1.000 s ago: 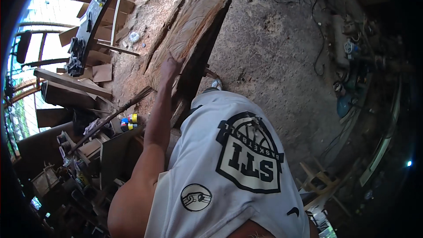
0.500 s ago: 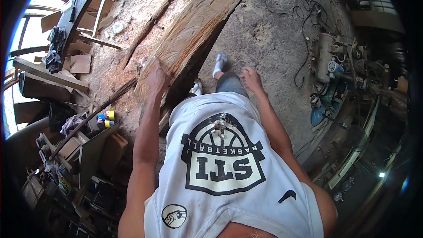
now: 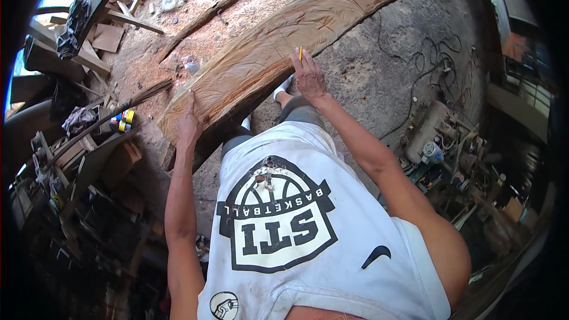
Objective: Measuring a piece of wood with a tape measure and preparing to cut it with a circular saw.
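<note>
A long, thick wooden slab (image 3: 255,62) with curved tool marks runs from near my left hand to the far right. My left hand (image 3: 189,123) rests on its near left end, index finger stretched along the top face, the other fingers partly hidden. Over the slab's near edge, further right, my right hand (image 3: 309,77) pinches a short yellow pencil (image 3: 300,54). A faint thin line shows on the wood just beyond the pencil. Whether the pencil tip touches the wood, I cannot tell.
A narrow timber strip (image 3: 219,7) lies on the sawdust-covered floor beyond the slab. Wood offcuts (image 3: 108,38) and yellow-labelled cans (image 3: 123,120) are at the left. On the right stand a compressor-like machine (image 3: 428,129) and a tangled black cable (image 3: 430,62).
My right hand has come from beside my leg to the slab's near edge with the pencil. My left hand stays on the slab's end. The view has turned, so the slab lies more crosswise.
</note>
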